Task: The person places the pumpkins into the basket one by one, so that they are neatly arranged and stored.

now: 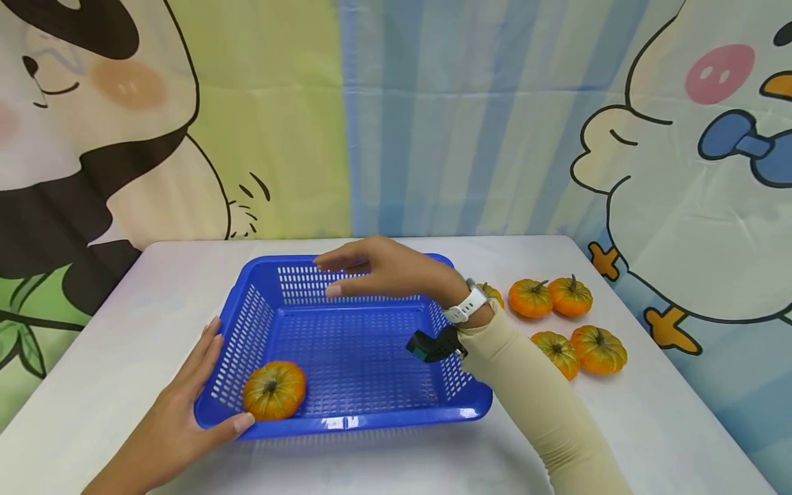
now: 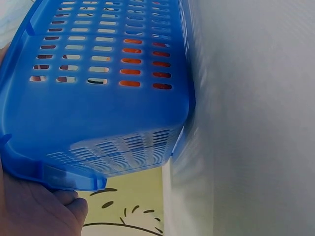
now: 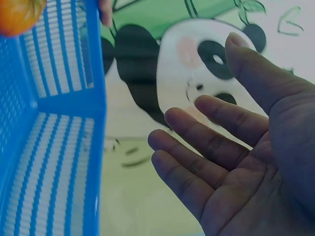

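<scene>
A blue plastic basket point(image 1: 346, 419) with slotted sides stands on the table. One small orange pumpkin point(image 1: 275, 390) sits inside its near left corner. My left hand point(image 1: 167, 419) holds the basket at that corner, thumb over the front rim and fingers along the outside of the left side. Above the far part of the basket is my right hand point(image 1: 383, 268), palm turned left, thumb apart from the fingers. Nothing is in that hand; the right wrist view shows its bare palm and loosely bent fingers point(image 3: 206, 142).
Several more pumpkins point(image 1: 597, 350) lie on the white table point(image 1: 668, 412) to the right of the basket, one partly hidden behind the right wrist. A printed curtain point(image 1: 433, 124) with cartoon animals hangs behind and beside the table.
</scene>
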Demonstrator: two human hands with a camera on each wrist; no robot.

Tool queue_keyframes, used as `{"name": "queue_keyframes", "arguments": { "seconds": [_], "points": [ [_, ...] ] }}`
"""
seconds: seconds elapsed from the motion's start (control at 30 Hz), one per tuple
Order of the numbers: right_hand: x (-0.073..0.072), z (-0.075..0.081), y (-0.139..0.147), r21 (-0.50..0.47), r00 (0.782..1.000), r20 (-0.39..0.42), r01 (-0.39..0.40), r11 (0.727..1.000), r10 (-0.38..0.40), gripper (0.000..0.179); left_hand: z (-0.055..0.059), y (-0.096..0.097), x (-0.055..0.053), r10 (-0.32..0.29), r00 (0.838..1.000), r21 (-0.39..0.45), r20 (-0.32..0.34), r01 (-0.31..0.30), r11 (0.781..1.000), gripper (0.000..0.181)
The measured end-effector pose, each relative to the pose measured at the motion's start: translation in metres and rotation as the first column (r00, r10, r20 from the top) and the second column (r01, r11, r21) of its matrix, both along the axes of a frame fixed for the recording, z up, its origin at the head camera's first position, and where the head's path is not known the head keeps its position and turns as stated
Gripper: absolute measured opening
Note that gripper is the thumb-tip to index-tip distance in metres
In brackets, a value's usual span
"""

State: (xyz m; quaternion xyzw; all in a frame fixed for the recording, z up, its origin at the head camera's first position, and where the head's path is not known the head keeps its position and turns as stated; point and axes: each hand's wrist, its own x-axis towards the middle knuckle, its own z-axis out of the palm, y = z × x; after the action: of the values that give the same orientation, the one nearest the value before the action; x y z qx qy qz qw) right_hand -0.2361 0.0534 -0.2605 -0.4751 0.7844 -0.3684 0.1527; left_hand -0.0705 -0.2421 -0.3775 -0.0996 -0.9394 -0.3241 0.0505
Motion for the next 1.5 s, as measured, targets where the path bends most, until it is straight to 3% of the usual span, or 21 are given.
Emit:
{"name": "queue_keyframes", "arguments": {
  "seconds": [0.2,0.33,0.57,0.73,0.87,0.93,1.07,1.2,1.37,1.5],
  "points": [
    [-0.004,-0.006,0.055,-0.063,0.984,-0.014,0.176,0.982,-0.177,0.045,0.002,0.004,-0.002,-0.027,0.999,0.044,-0.024,0.028,0.999,0.107],
    [-0.003,-0.016,0.083,-0.085,0.953,-0.005,0.302,0.950,-0.304,0.046,0.003,0.005,-0.003,-0.038,0.998,0.050,-0.039,0.040,0.998,0.107],
    [0.001,-0.036,0.114,-0.145,0.900,-0.038,0.425,0.894,-0.434,0.044,0.004,0.005,-0.002,-0.034,0.999,0.049,-0.038,0.036,0.998,0.107],
    [0.006,-0.039,0.135,-0.140,0.862,0.019,0.504,0.852,-0.507,0.045,0.003,0.006,-0.002,-0.043,0.998,0.062,-0.042,0.046,0.997,0.107],
    [0.005,-0.040,0.150,-0.179,0.823,0.007,0.560,0.809,-0.568,0.046,0.005,0.006,-0.004,-0.036,0.998,0.047,-0.043,0.038,0.998,0.107],
    [0.003,-0.044,0.155,-0.210,0.799,-0.022,0.584,0.784,-0.601,0.046,0.006,0.006,-0.004,-0.030,0.999,0.041,-0.044,0.032,0.999,0.107],
    [0.001,-0.060,0.161,-0.212,0.758,-0.003,0.637,0.741,-0.652,0.052,0.005,0.005,-0.003,-0.024,0.999,0.040,-0.037,0.026,0.999,0.107],
    [0.000,-0.078,0.163,-0.196,0.694,0.048,0.711,0.675,-0.718,0.059,0.005,0.004,-0.001,-0.017,1.000,0.036,-0.024,0.018,0.999,0.107],
    [-0.001,-0.089,0.163,-0.154,0.601,0.088,0.796,0.585,-0.794,0.071,0.006,0.003,0.001,-0.010,1.000,0.042,-0.010,0.011,0.999,0.107],
    [-0.003,-0.097,0.163,-0.050,0.545,0.113,0.838,0.543,-0.831,0.084,0.005,0.002,0.000,-0.007,1.000,0.034,0.004,0.007,0.999,0.107]
  ]
}}
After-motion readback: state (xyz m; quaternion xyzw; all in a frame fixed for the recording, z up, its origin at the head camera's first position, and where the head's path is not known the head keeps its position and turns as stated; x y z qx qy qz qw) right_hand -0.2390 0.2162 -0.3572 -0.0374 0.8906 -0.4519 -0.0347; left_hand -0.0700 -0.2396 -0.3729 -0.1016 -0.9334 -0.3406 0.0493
